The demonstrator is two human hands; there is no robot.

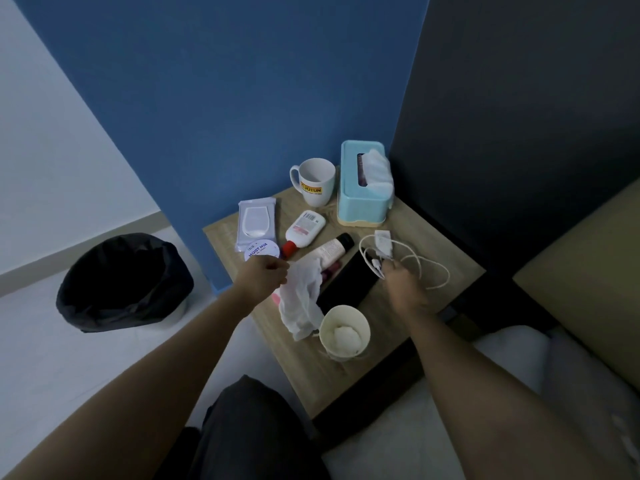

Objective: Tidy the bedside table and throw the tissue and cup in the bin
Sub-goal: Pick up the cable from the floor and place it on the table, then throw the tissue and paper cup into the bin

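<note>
While the left hand [265, 275] pinches the top of a crumpled white tissue [300, 299] with its fingers curled in, the tissue hangs down just left of the paper cup [346, 315]. The cup stands upright on the wooden table [304, 375], near the front edge, and a white wad [341, 332] sits inside it. Behind the cup and to the right, the right hand [403, 282] has its fingers curled round one end of a white charger cable [427, 270]. The cable loops on the table, and its white plug [382, 241] lies further back. Just behind the cup lies a flat black thing [346, 285]; I cannot tell what it is. Further behind the cup lie a tube with a black cap [334, 249] and a white bottle with a red cap [304, 230]. Behind the cup and to the left are a round jar [261, 251] and a pack of wipes [256, 221]. Far behind the cup stand a white mug [313, 181] and a light blue tissue box [360, 199]. Well to the left of the cup, the bin [121, 282] with a black bag sits on the floor.
</note>
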